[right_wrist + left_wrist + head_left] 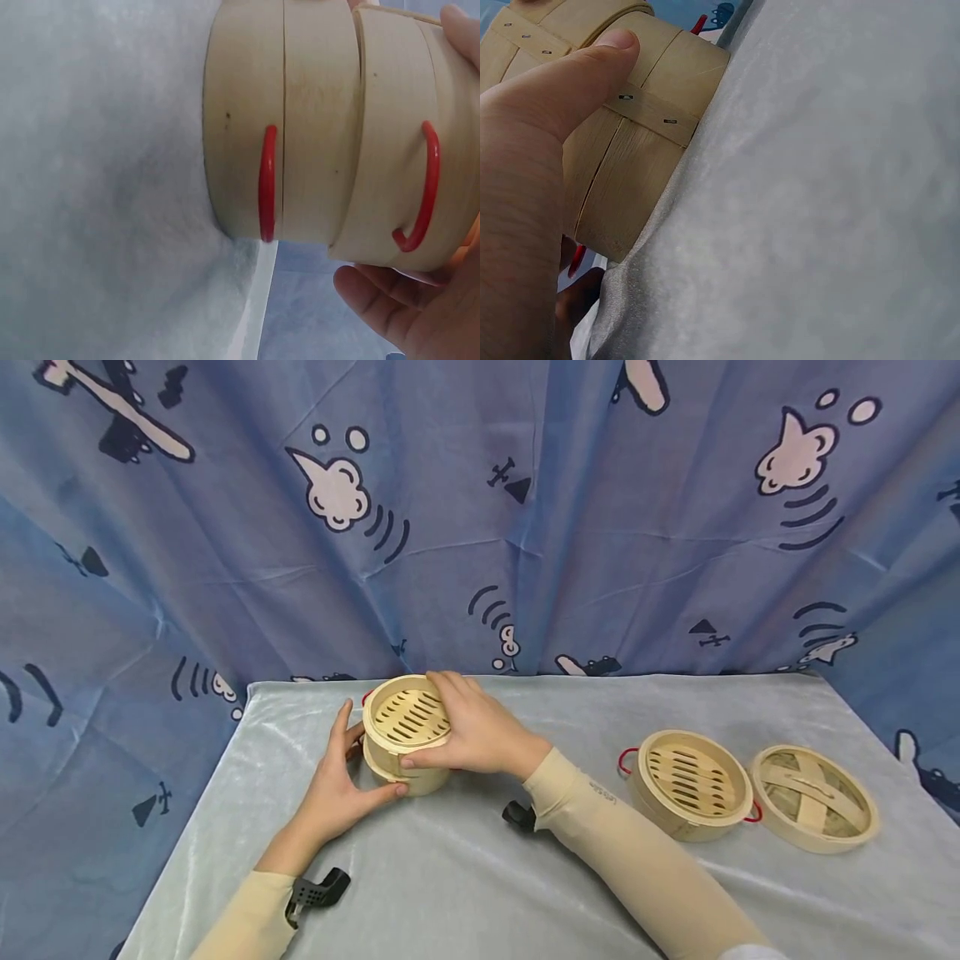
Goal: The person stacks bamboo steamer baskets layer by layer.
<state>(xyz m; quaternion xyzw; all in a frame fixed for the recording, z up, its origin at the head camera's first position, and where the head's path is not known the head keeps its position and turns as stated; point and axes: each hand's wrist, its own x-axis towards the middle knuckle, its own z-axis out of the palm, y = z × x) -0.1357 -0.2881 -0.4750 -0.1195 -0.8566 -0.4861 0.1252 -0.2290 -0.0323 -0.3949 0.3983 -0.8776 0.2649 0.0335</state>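
Two round bamboo steamer baskets are stacked on the table's left side. My right hand grips the upper steamer basket by its wall, thumb in front and fingers over the rim. My left hand holds the lower steamer basket from the left, its thumb pressed on the wall in the left wrist view and its other fingers partly hidden behind. In the right wrist view, a red handle shows on the lower basket and another red handle on the upper one, which sits slightly askew.
To the right stands a third steamer basket with red handles and a slatted base. Beside it lies a woven bamboo lid. A pale grey cloth covers the table, and a blue patterned curtain hangs behind its far edge.
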